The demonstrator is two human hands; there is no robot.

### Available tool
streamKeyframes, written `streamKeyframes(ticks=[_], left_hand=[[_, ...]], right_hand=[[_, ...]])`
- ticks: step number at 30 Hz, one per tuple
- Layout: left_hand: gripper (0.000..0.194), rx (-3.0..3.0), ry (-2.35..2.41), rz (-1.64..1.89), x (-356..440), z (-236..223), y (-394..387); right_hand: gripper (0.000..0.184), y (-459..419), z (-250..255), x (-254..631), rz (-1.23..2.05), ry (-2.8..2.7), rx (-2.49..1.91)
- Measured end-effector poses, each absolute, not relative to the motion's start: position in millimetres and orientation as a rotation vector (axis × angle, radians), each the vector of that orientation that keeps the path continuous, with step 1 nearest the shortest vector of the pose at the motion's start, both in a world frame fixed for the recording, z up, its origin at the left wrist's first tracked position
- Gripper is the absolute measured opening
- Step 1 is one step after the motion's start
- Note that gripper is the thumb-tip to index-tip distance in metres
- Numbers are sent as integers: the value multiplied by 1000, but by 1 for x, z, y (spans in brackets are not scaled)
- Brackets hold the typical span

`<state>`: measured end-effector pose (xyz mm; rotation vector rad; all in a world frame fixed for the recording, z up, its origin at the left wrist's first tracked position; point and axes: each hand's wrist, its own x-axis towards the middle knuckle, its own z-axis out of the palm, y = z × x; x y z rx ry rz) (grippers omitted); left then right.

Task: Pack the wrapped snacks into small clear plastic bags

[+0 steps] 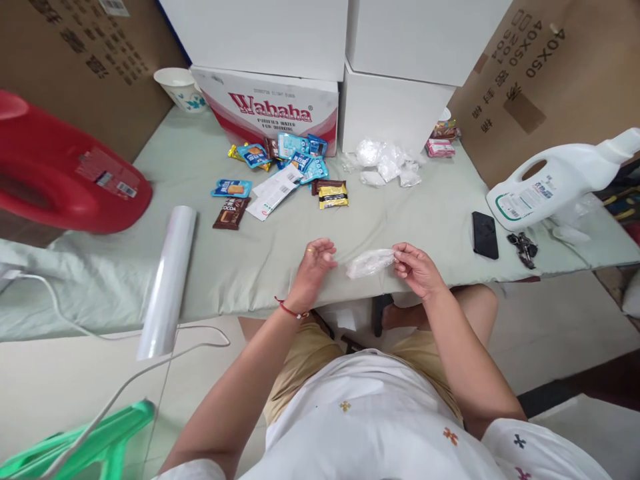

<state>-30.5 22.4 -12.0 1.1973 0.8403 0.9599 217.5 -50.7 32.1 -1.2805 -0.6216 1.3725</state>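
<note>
Near the table's front edge my right hand (418, 269) pinches one end of a crumpled clear plastic wrapper (369, 263) between thumb and fingers. The wrapper stretches left, its free end pointing toward my left hand (314, 268). Loosely bent, with a ring and a red string bracelet at the wrist, my left hand has a gap between it and the plastic and shows nothing in its grasp. Beyond the hands lie a yellow snack packet (333, 196), a brown cocoa packet (232, 213), blue snack packets (231, 188) and a white flat box (274, 192). Several clear crumpled wrappers (385, 162) are bunched farther back.
White boxes and a Wahaba carton (280, 113) wall the back. At left stand a red jug (70, 173), a film roll (168, 280) and a paper cup (181, 90). Right are a white detergent bottle (555, 177), a phone (485, 235) and keys (523, 249).
</note>
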Motion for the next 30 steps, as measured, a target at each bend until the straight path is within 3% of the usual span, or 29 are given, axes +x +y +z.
streamKeyframes(ticks=[2, 5, 6, 9, 12, 17, 24, 30], left_hand=[[58, 1417, 847, 939, -19, -11, 12], [32, 1555, 969, 900, -4, -10, -3], [32, 1536, 1047, 917, 0, -10, -7], [33, 1495, 1277, 1016, 8, -9, -19], [29, 1607, 1375, 1098, 11, -8, -26], [38, 1580, 1395, 1097, 2, -11, -13], [42, 1139, 1175, 1037, -30, -22, 25], [42, 1032, 1162, 1112, -29, -24, 25]], right_hand=[[33, -50, 31, 220, 1450, -658, -1289], [34, -47, 28, 222, 1457, -698, -1268], [36, -48, 27, 221, 1406, -692, -1259], [43, -55, 20, 206, 1237, -621, -1294], [50, -64, 10, 180, 1291, -644, -1391], [40, -57, 1, 164, 1296, -704, -1420], [40, -47, 16, 220, 1511, -771, -1465], [44, -50, 15, 236, 1086, -815, -1600]])
